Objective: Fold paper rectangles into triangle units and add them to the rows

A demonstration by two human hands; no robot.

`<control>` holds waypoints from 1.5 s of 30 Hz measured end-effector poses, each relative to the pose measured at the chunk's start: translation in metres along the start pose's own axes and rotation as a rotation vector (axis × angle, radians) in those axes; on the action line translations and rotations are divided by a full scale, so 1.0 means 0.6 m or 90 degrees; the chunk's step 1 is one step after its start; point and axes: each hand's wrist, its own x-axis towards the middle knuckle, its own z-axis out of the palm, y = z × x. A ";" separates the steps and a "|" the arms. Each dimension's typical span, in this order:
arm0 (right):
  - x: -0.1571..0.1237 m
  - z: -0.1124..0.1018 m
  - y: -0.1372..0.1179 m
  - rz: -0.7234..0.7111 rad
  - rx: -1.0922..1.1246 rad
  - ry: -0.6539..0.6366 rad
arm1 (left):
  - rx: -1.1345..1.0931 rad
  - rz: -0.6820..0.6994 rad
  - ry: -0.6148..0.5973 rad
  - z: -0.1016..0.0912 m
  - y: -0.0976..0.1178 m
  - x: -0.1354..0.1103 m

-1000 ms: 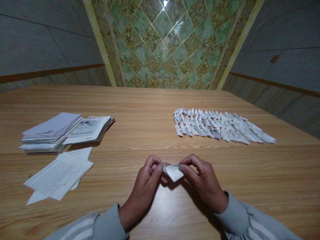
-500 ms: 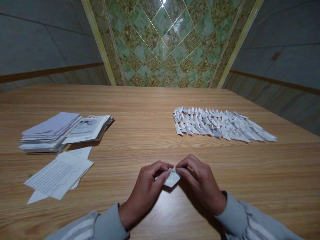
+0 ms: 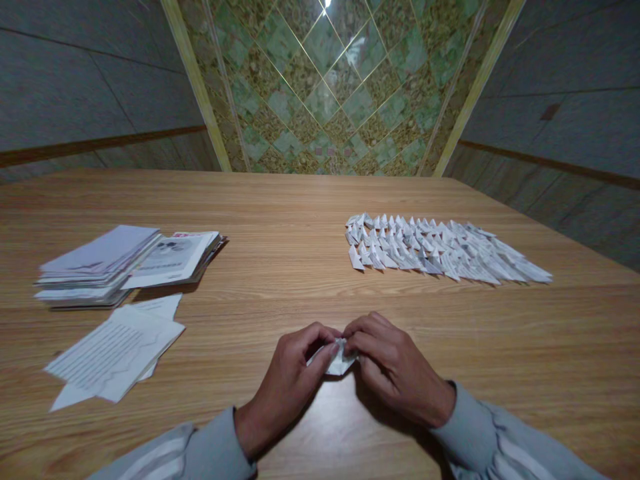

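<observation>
At near ctr of the table (image 3: 280,293), a small folded paper (image 3: 340,365), apparently part-done, is pinched betw L hand (image 3: 295,365) (thumb on near face, index bent behind) and R hand (image 3: 397,367) (fingers curled over its R side, knuckles up), wrists low, forearms angling in from the lower corners. Farther out on L, loose sheets (image 3: 115,350) lie flat & unfolded, w/ a paper stack (image 3: 100,252) and printed pile (image 3: 173,260) beyond, prob unworked stock; far R, folded pieces (image 3: 410,248) stand in tight rows, presumably finished, exact qty unclear.

Indoors, kind unclear, tiled wall (image 3: 323,100), wood-grain table (image 3: 280,267)
</observation>
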 end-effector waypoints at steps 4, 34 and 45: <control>0.002 -0.007 0.005 -0.009 0.004 -0.017 | -0.022 0.004 0.014 -0.002 0.002 0.000; -0.004 -0.019 0.021 0.026 -0.056 -0.087 | -0.137 0.045 0.012 -0.010 -0.015 0.000; 0.000 -0.019 0.018 0.036 -0.004 -0.050 | -0.111 0.001 0.014 -0.019 -0.015 0.008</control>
